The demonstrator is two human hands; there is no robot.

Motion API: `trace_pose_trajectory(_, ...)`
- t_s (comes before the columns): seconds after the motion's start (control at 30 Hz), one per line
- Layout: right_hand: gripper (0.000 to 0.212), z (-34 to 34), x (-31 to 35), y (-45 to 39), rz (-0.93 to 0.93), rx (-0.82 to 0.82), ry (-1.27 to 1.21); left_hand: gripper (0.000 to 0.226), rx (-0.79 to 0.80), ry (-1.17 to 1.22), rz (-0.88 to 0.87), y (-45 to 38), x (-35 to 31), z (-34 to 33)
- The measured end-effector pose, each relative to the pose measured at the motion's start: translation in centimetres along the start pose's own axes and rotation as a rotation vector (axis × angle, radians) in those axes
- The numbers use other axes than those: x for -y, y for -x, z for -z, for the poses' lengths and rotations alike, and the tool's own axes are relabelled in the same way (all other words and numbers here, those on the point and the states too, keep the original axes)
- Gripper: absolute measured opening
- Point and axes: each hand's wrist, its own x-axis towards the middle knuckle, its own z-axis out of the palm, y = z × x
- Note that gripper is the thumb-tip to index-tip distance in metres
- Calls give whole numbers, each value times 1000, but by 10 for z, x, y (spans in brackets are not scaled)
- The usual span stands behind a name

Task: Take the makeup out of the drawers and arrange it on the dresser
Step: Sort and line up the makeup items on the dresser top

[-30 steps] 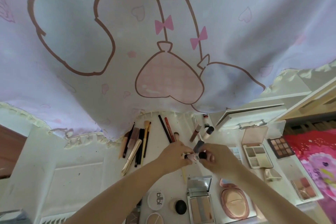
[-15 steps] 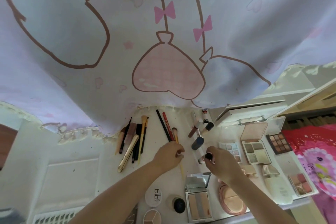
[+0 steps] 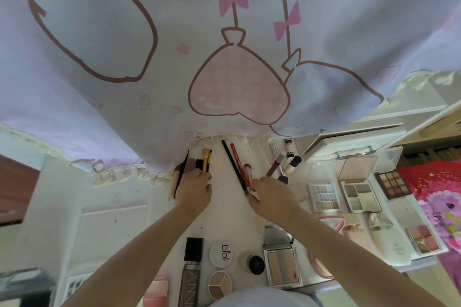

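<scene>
**Both hands tidying brushes and pencils**

While most makeup already lies on the counter (image 3: pixel 119 207), both hands work the back row, so the job looks to be at the arranging stage.

Far left: a printed curtain (image 3: pixel 174 57) hangs over the counter's rear edge and covers the tips of some tools. Next, the brush bunch (image 3: pixel 199 164) lies fanned under that hem, handles toward the person. Left hand (image 3: pixel 195 190) rests on the near ends of these brushes, fingers curled over them; whether it grips one or just nudges them into line I cannot tell.

Centre: black and red pencils (image 3: pixel 237 164) lie parallel, angled, likely lined up on purpose. A small brush (image 3: pixel 247 169) sits just beside them. Right hand (image 3: pixel 270 195) is at their near ends, fingertips bent onto them, seemingly pinching or squaring them; exact grip is hidden.

Front centre: a tall bottle (image 3: pixel 192 266), round pots (image 3: pixel 222 253) and an open compact (image 3: pixel 280 266) sit grouped by type.

Right: lip tubes (image 3: pixel 282 162) cluster behind the right hand, then eyeshadow palettes (image 3: pixel 359 192) lie open side by side. An open drawer (image 3: pixel 349 139) shows behind them; contents not visible.

Far right: red bedding (image 3: pixel 439 194).
</scene>
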Motion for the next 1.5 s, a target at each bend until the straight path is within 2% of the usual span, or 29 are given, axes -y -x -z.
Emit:
trace_pose_trajectory(0.13, 30, -11, 10, -37, -64, 135, 19, 25, 34, -48, 80, 6, 12, 6)
trace_pose_trajectory(0.27, 32, -23, 10, -61, -126, 131, -38, 34, 63, -40, 81, 13, 16, 12)
trace_pose_trajectory(0.53, 38, -32, 20, -76, -181, 87, -63, 31, 86, -6, 60, 18, 20, 21)
trace_pose_trajectory(0.7, 21, -24, 25, -75, -245, 45, -183, 31, 91, -6, 44, 20, 17, 28)
trace_pose_trajectory(0.77, 13, -12, 26, -68, -217, -27, -192, 33, 60, 9, 8, 19, 11, 34)
trace_pose_trajectory(0.9, 18, 24, 18, -38, -41, -171, -346, 48, 14, -49, -120, 18, -10, 43)
trace_pose_trajectory(1.03, 13, 61, 9, 0, 183, -233, -476, 32, 7, -2, -158, 28, -45, 61)
trace_pose_trajectory(1.1, 19, 73, 5, 12, 239, -229, -464, 27, 27, 0, -162, 39, -61, 74)
trace_pose_trajectory(1.23, 33, 96, 0, 37, 271, -149, -569, 22, 20, -47, -155, 65, -80, 101)
trace_pose_trajectory(1.33, 35, 102, -1, 51, 348, -151, -631, 20, 22, -30, -179, 87, -94, 117)
trace_pose_trajectory(1.4, 36, 106, -1, 58, 332, -138, -686, 17, 60, -9, -184, 98, -97, 124)
trace_pose_trajectory(1.5, 36, 123, -32, 58, 191, -310, -989, 25, 68, 59, 4, 113, -70, 129)
